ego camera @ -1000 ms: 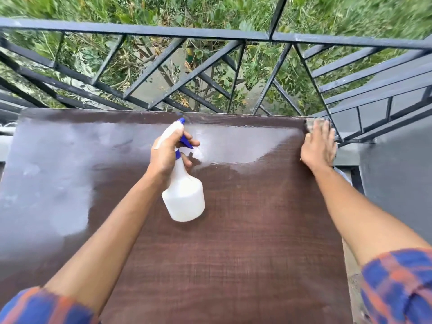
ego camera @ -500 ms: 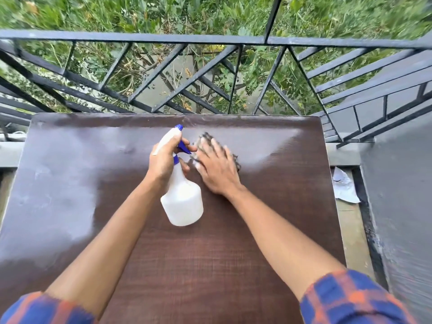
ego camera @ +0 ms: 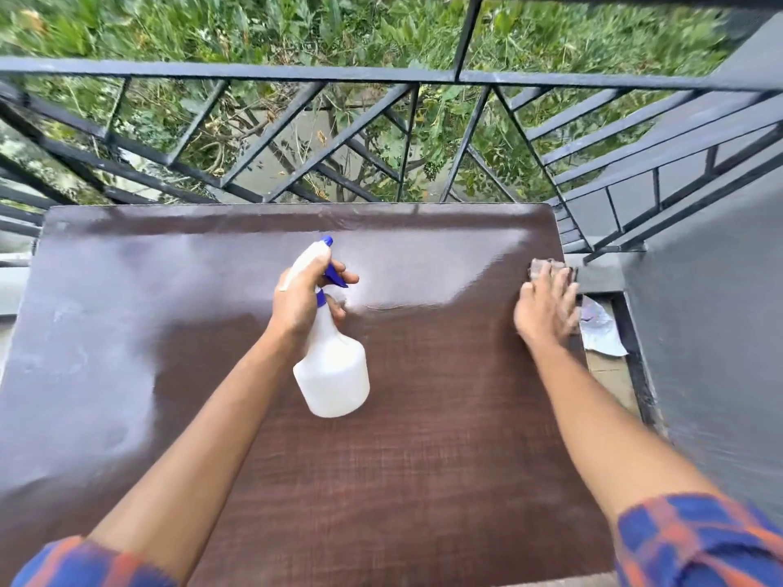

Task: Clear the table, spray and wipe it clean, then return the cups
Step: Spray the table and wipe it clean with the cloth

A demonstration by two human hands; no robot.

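- Cloth and right hand, pressed flat on it, moved from counter middle to its right edge.
- Left hand stays clamped on spray bottle, centre frame.
- Railing stands behind; paper scrap lies right of counter.

Bare forearms, blue-and-orange plaid sleeves rolled up past the elbows.

Glossy brown table, cloth at right edge
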